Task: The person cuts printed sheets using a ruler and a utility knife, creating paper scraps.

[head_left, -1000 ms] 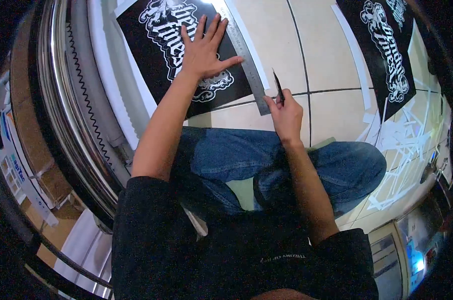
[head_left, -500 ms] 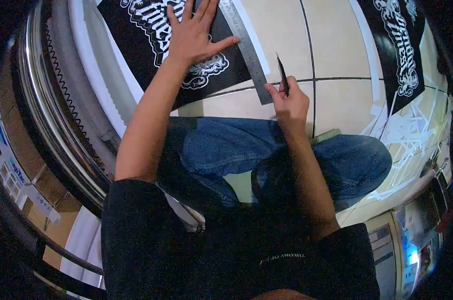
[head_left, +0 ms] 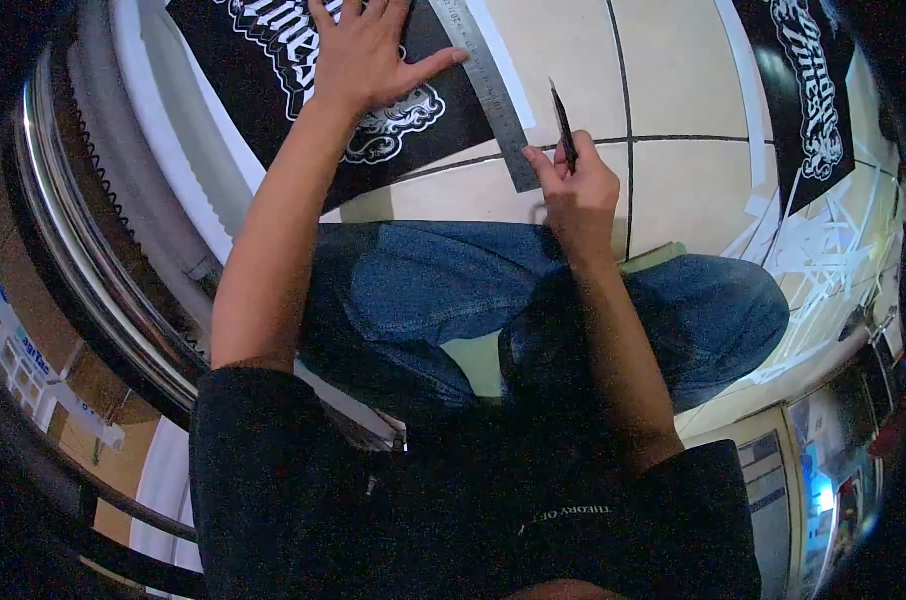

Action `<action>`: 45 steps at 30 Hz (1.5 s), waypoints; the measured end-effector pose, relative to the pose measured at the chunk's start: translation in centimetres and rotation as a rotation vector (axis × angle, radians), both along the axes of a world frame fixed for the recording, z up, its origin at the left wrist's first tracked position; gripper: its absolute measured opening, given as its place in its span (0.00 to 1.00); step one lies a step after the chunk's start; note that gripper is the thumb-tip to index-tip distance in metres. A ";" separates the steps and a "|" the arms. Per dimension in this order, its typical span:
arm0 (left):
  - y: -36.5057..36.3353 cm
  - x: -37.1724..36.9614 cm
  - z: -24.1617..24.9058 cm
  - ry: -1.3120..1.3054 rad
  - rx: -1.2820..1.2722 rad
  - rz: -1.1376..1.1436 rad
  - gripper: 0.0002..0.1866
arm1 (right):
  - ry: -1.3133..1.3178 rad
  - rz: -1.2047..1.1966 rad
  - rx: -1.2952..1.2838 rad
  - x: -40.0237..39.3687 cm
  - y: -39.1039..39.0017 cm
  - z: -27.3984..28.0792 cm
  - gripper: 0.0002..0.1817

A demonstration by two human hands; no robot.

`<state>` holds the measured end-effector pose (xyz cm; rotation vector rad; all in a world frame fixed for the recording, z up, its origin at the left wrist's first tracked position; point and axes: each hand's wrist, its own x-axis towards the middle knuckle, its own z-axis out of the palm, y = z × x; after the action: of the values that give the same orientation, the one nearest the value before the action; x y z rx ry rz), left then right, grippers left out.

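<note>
Left hand (head_left: 361,55) is spread wide, gripping nothing, flat on the black printed sheet (head_left: 451,125), thumb reaching the ruler (head_left: 490,88). Right hand (head_left: 581,188)'s curled round a knife (head_left: 564,130). I'd press both ruler ends firmly.

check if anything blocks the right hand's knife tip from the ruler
Nothing visible blocks it: between knife tip and ruler lie only bare tile and a flat white margin. The left hand's thumb is at the ruler's other edge.

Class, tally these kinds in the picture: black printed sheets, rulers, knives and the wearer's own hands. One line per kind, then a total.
Black printed sheets: 2
Ruler: 1
Knife: 1
Hands (left hand, right hand): 2
Total: 6
</note>
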<state>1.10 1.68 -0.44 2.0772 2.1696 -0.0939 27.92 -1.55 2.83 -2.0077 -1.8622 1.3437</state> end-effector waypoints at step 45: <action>0.0 0.0 0.3 0.005 -0.008 -0.003 0.63 | -0.027 0.028 0.029 -1.1 0.9 0.3 0.22</action>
<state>1.06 1.73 -0.14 2.0783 2.1655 -0.1082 26.87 -0.63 3.12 -2.0030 -1.9176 1.2943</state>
